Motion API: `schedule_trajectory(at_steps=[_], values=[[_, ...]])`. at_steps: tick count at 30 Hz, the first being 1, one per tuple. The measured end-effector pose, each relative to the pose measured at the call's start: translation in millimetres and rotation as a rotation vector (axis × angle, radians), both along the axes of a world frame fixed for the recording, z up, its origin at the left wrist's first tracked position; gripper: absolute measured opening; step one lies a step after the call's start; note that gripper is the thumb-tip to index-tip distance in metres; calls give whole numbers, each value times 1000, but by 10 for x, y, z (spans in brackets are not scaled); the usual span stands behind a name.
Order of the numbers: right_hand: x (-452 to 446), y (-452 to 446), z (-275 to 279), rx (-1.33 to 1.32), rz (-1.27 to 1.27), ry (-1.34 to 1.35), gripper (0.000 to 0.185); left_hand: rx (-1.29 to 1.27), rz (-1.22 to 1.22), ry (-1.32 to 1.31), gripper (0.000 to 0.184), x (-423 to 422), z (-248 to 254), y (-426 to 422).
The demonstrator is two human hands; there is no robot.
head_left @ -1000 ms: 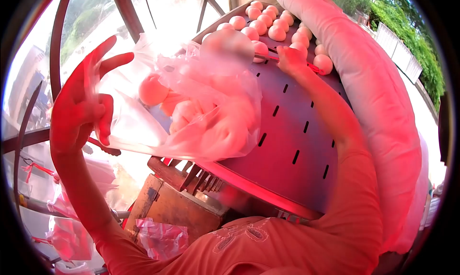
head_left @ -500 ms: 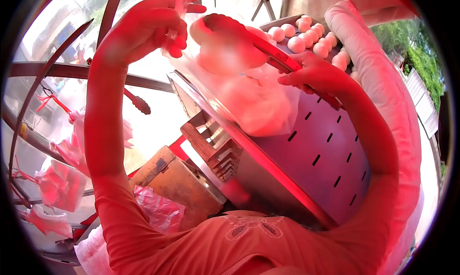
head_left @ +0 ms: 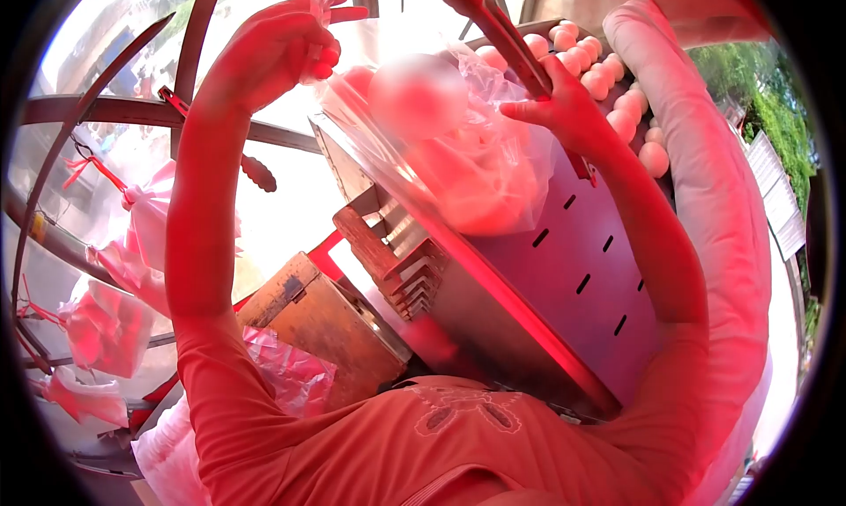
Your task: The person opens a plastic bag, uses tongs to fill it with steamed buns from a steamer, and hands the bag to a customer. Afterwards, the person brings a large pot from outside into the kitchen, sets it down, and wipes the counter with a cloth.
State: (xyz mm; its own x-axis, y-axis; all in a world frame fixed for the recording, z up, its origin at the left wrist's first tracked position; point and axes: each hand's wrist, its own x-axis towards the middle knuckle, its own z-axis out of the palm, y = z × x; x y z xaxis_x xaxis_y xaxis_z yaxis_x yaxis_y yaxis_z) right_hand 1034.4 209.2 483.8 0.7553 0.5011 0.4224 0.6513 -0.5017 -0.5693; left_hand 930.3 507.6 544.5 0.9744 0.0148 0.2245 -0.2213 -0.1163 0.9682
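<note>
My left hand (head_left: 278,52) is closed, pinching the edge of a clear plastic bag (head_left: 493,167) at the upper left. The bag bulges with round pieces and rests on the corner of a slotted metal counter (head_left: 573,303); a blurred patch hides part of it. In my right hand (head_left: 568,110) is a pair of tongs (head_left: 507,44), whose gripping end points up and away above the bag. Nothing can be made out in the tongs' tips, which are cut off at the top edge. Beyond my right hand, several round balls (head_left: 596,83) lie on a dark tray.
Along the right side runs a long padded roll (head_left: 696,154). Below the counter's left edge are a wooden slatted rack (head_left: 388,255) and a wooden box (head_left: 322,325). Plastic bags (head_left: 106,330) hang at the left by metal bars (head_left: 97,110). Another tong end (head_left: 258,173) shows beside my left forearm.
My right hand has lifted the tongs from over the bag's mouth, swinging their far end up and right. The left hand keeps its hold on the bag, almost in place.
</note>
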Motion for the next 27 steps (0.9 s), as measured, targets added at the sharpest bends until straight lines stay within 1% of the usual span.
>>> schedule_trajectory(at_steps=[1,3,4,7,8,9,10,12,13,14,15,16,18,19,21,22,24,27], values=[[109,186,-212,-51,-3,-11,52,31,-6,-5,47,3,12,-26],[202,249,-350,-59,-34,-138,42,64,-22,-14,48,-9,40,-76],[226,195,-368,-11,-65,-253,37,73,-34,-15,48,-31,68,-85],[435,-411,1,630,122,183,12,99,-8,-21,54,-89,53,-88],[600,-795,121,683,124,311,12,114,-7,-10,56,-77,31,-18],[473,-1030,245,728,-5,435,13,71,-11,-26,58,-75,12,-17],[621,-1223,171,663,85,422,13,88,-79,-15,59,-124,47,-39],[790,-1402,17,486,-34,580,18,89,-134,-53,61,-167,48,-246],[1036,-1428,-88,209,-261,469,34,146,-140,-15,63,-188,84,-395],[1168,-1350,-252,55,-333,161,53,113,-114,29,71,-169,63,-540],[1302,-1257,-189,-457,-568,180,58,119,-125,39,72,-166,65,-606],[1393,-1206,-249,-534,-556,125,57,124,-132,49,73,-164,67,-648],[1636,-1051,-455,-589,-601,15,55,42,-133,23,76,-156,33,-669],[1768,-945,-559,-569,-656,-42,53,48,-123,22,76,-165,23,-675],[2147,-873,-905,-258,-735,29,50,60,-109,26,76,-189,10,-682],[2359,-870,-1027,38,-749,151,49,68,-105,22,76,-196,8,-666],[2543,-868,-1232,171,-699,254,48,71,-115,31,76,-207,-6,-616],[1877,-756,-738,-310,-510,146,48,45,-130,20,77,-189,-31,-568]])
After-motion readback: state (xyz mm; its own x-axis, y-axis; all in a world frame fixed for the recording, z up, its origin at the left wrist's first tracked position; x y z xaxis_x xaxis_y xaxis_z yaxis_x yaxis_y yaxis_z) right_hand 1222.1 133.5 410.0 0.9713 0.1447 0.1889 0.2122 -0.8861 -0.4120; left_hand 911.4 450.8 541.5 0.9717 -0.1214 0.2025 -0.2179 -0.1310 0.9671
